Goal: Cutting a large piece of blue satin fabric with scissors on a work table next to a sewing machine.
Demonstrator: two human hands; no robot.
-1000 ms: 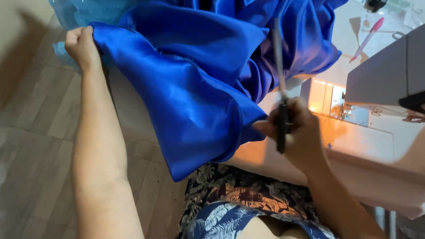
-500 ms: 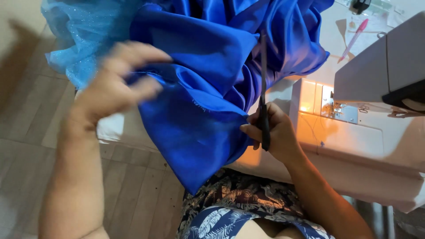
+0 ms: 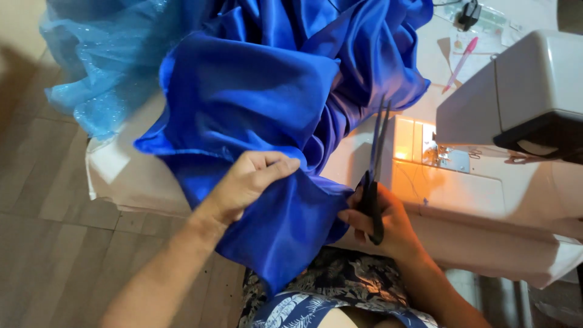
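Your left hand [image 3: 246, 182] pinches a fold of the blue satin [image 3: 261, 103], fingers curled over its near edge, close to the middle of the scene. Your right hand [image 3: 382, 222] is closed around the handles of the black scissors [image 3: 373, 176], whose blades stand nearly upright and almost shut, just right of the satin's edge; the fingertips also touch the cloth there. The satin spills from the far table [image 3: 121, 176] down toward your lap, hiding most of the tabletop. On the far left, pale blue tulle [image 3: 91, 67] lies bunched against the satin. At right stands the white sewing machine [image 3: 516, 91], its lamp lighting the bed just beyond the scissors; its head blocks the view of the needle. Far right on the table lie a pink pen [image 3: 460, 62] and a small black thing [image 3: 467, 13], too small to tell. No containers show.
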